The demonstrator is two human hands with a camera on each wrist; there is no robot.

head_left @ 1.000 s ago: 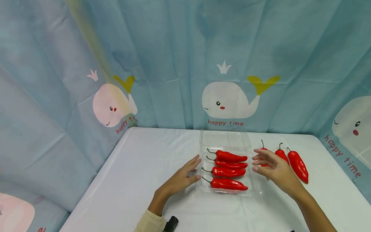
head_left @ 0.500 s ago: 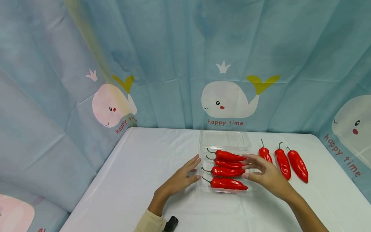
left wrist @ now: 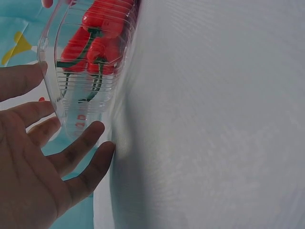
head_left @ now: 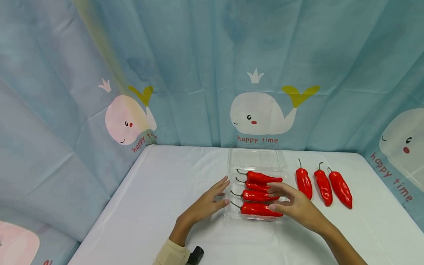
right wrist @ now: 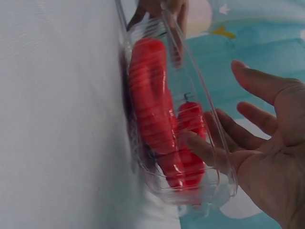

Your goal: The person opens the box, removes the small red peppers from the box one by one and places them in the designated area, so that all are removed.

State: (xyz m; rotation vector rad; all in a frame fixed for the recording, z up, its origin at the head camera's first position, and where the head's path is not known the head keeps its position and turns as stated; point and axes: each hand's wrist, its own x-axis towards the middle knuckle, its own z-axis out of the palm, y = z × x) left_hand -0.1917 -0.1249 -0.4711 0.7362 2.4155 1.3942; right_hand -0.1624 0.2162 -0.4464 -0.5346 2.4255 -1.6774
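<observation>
Several red chili peppers point(head_left: 256, 209) with green stems lie side by side in a clear plastic container point(head_left: 232, 214), stems pointing left. My left hand point(head_left: 208, 203) is at the container's left side, fingers spread; in the left wrist view one fingertip point(left wrist: 42, 69) is right at the rim. Over the right part of the container is my right hand point(head_left: 296, 207), covering some pepper tips in the head view. Its thumb and fingers stand apart with nothing gripped, and the right wrist view has one fingertip point(right wrist: 191, 139) close to the peppers point(right wrist: 153, 102).
The container's clear lid point(head_left: 255, 159) is folded back toward the curtain point(head_left: 198, 73). Three more red peppers point(head_left: 323, 187) lie on the white table point(head_left: 165, 184) to the right of the container. A black object point(head_left: 196, 254) is by the left sleeve.
My right hand has moved left and toward the front, from beside the container to over the pepper tips. The three peppers on the right have come into full view. The left hand stays put.
</observation>
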